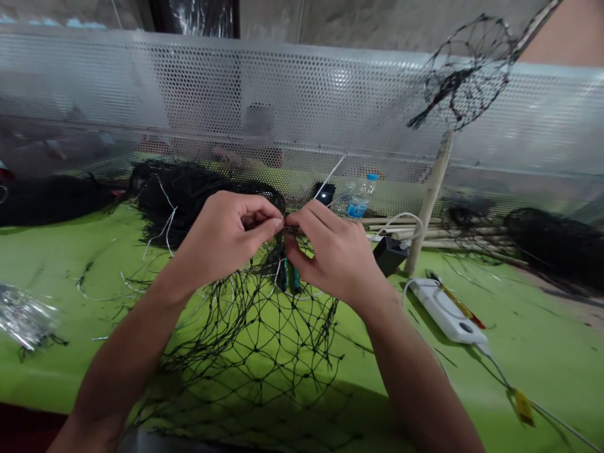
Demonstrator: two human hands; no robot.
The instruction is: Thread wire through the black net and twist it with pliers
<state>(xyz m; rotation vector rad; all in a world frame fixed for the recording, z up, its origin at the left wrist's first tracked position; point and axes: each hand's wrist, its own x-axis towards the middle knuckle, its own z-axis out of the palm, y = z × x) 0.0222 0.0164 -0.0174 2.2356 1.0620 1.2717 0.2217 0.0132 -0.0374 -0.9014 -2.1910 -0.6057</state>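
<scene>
Black knotted netting (257,346) hangs from my hands over the green tabletop and past its near edge. My left hand (236,229) pinches the top strands of the net between thumb and forefinger. Close against it on the right, my right hand (325,248) is also closed on the gathered top of the net. The fingertips of both hands nearly touch, and the exact strand between them is too small to make out. A thin white stick (330,176) rises just behind my right hand. Green-and-black handles (292,277) lie below the hands, partly hidden by the net.
Black netting (174,195) is piled behind my left hand. At the right are an upright wooden pole (429,201), a white power strip (448,311) with its cable, and a black box (391,255). A bottle (362,196) and phone (325,193) stand near the perforated metal screen (198,82).
</scene>
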